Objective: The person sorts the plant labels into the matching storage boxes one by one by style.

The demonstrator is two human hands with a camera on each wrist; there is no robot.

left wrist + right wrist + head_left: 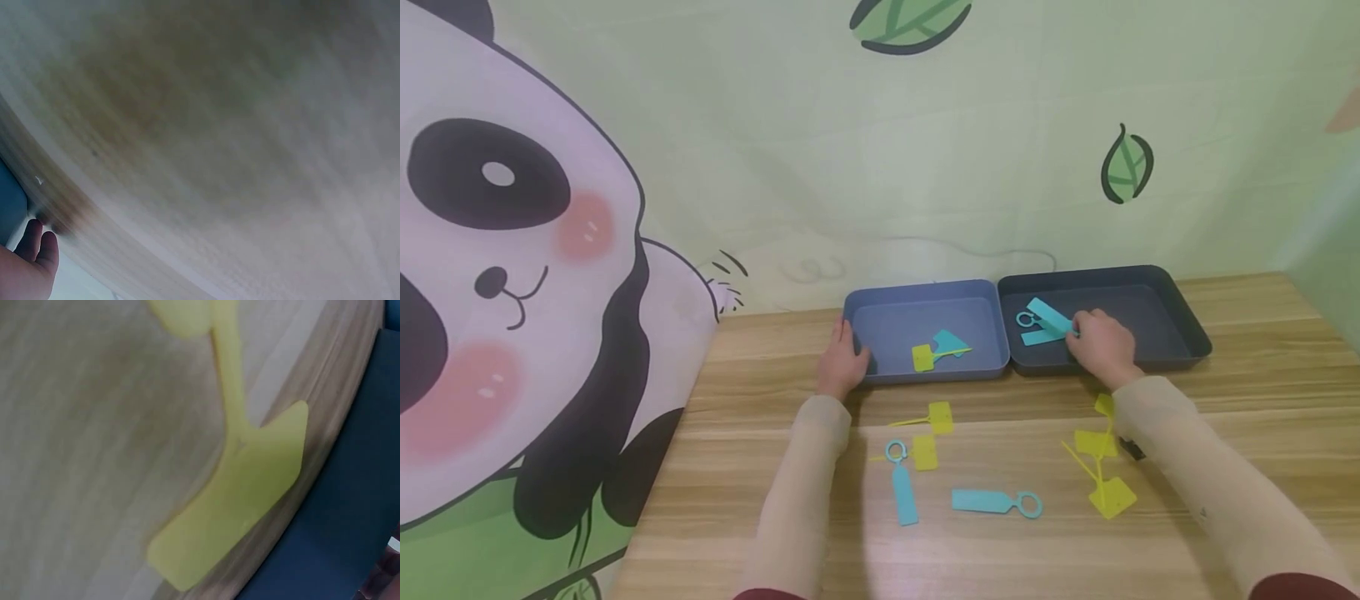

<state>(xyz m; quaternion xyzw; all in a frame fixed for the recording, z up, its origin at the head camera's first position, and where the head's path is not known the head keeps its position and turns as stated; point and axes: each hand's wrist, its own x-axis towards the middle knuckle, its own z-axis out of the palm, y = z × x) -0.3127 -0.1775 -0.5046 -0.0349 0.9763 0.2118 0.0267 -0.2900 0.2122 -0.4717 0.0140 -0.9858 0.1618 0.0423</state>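
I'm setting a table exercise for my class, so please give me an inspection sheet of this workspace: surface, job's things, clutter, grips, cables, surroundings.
Surface: wood-grain table.
Job's things: blue tray with one yellow tag and a blue piece; dark tray beside it with blue tags; two more blue tags and at least five yellow ones on the table.
Clutter: a small dark item, partly hidden by the right sleeve; I can't tell what.
Grips: left grip, a bare hand, holds the blue tray's left edge; right grip pinches a blue tag in the dark tray.
Cables: nothing seen.
Surroundings: pale green wall with a panda picture and leaves.
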